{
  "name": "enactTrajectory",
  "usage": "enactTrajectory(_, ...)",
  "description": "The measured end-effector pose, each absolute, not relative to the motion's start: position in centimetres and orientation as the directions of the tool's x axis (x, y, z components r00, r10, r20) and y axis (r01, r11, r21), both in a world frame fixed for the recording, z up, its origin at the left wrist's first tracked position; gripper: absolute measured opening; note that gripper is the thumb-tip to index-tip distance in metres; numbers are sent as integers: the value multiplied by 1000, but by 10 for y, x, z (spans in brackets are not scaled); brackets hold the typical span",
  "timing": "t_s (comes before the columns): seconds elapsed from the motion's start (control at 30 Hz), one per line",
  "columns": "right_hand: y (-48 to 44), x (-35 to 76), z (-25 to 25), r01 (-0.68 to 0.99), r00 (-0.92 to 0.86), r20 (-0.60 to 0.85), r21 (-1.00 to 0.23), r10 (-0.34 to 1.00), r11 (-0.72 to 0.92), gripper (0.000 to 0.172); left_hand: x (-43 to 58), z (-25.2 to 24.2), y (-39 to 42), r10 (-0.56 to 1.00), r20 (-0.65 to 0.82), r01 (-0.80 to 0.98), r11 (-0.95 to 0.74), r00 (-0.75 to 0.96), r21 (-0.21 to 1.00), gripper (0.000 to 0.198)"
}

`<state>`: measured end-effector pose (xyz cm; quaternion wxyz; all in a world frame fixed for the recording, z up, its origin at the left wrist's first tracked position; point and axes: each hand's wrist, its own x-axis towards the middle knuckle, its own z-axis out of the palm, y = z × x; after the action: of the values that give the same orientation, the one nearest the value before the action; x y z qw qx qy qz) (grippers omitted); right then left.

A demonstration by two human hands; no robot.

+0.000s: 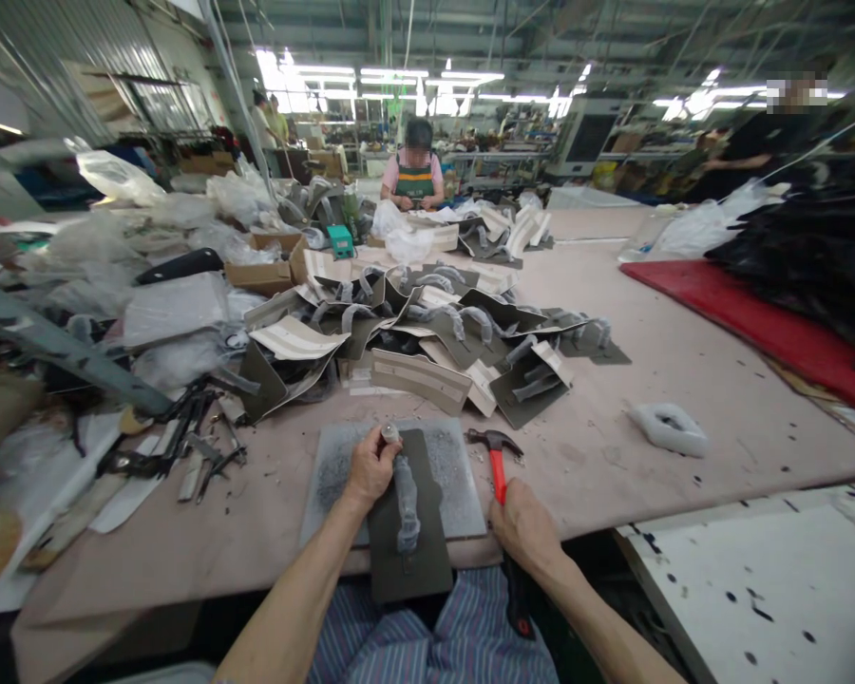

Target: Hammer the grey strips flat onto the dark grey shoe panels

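My right hand (527, 522) is closed round the handle of a claw hammer (498, 472) with a red shaft and a black grip. The hammer head lies low, just right of the grey slab. My left hand (370, 467) pinches a short, pale metal cylinder (390, 434), upright with its round end up. Below it is a dark olive panel (429, 532) with a plastic-wrapped handle (407, 503) along its middle. The panel rests on the worn grey slab (463, 494) and overhangs the table's front edge. The cylinder's lower end is hidden by my fingers.
Several similar panels (420, 375) are heaped beyond the slab. Loose tools (199, 446) and plastic bags lie at left. A foam-wrapped roll (668, 427) and a red board (755, 309) are at right. Another person (413, 171) sits across the table.
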<state>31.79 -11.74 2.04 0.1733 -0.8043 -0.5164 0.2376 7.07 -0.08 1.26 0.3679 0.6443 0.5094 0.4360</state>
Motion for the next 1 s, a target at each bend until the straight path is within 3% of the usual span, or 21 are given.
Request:
enactTrajectory(0.1,-112,327,33,510,340,-397,-684,853,-521,10,69,10,-2,964,227,387,-265,142,883,16)
enactTrajectory(0.23,-105,326,68,373,264,-432,-779,862,-505,19,68,4,-3,961,234,445,-276,146,852,21)
enactTrajectory(0.3,-100,312,89,316,294,-307,-863,905,-395,30,67,3,-3,960,234,447,-278,154,850,23)
enactTrajectory(0.37,-94,292,108,390,320,-59,-902,945,-188,37,68,2,-3,959,235,436,-282,159,855,23)
enactTrajectory(0.43,-86,274,121,604,246,177,-797,953,-8,38,68,2,-3,958,242,430,-285,152,857,23)
enactTrajectory(0.47,-83,266,125,716,169,224,-697,960,37,35,68,3,-4,958,247,431,-286,146,856,23)
enactTrajectory(0.53,-75,258,135,873,19,151,-485,988,57,28,68,4,-4,958,255,436,-288,135,852,20)
enactTrajectory(0.6,-70,255,150,929,-75,48,-360,996,88,23,68,4,-4,958,254,435,-287,135,854,19)
enactTrajectory(0.63,-68,256,159,930,-91,75,-350,993,112,24,68,3,-4,958,251,431,-287,139,855,19)
enactTrajectory(0.7,-66,256,178,899,-38,297,-406,954,162,28,67,3,-4,958,246,425,-284,144,860,22)
enactTrajectory(0.8,-68,253,186,834,216,601,-523,770,174,30,68,3,-4,962,235,428,-272,139,862,25)
enactTrajectory(0.87,-73,251,171,842,202,567,-517,799,154,29,68,4,-4,964,233,425,-266,128,865,26)
enactTrajectory(0.93,-79,254,147,893,24,341,-430,940,134,27,68,5,-4,963,234,411,-269,134,871,24)
enactTrajectory(1.0,-83,264,123,934,-84,71,-341,994,104,25,68,5,-4,962,227,404,-271,153,874,23)
